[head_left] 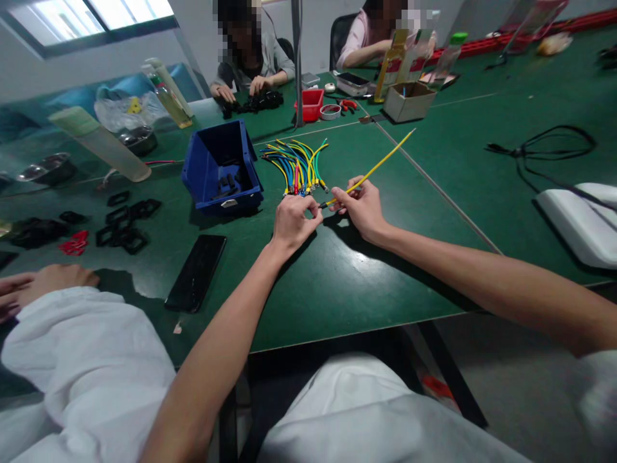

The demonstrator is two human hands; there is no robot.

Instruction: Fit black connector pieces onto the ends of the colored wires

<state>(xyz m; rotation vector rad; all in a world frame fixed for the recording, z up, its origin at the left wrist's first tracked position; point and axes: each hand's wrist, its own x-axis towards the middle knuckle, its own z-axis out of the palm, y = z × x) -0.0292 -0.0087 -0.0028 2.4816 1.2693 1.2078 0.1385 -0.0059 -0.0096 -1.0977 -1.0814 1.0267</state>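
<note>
A yellow wire (385, 158) slants up and to the right from my right hand (362, 207), whose fingers are closed round its lower part. At its lower end a small black piece sits beside the fingertips of my left hand (295, 222), which are pinched together; what lies between them is too small to make out. Just beyond my hands, a bundle of yellow, blue, red and green wires (299, 164) with metal ends lies on the green table (385, 283). To its left stands a blue bin (222, 168) holding small black pieces.
A black phone (196, 273) lies left of my left forearm. Black frames (126, 222) and red pieces (74, 243) are farther left, near a neighbour's hands (53, 284). A red box (311, 105), a cardboard box (409, 103) and bottles stand behind. A white case (581, 222) is at right.
</note>
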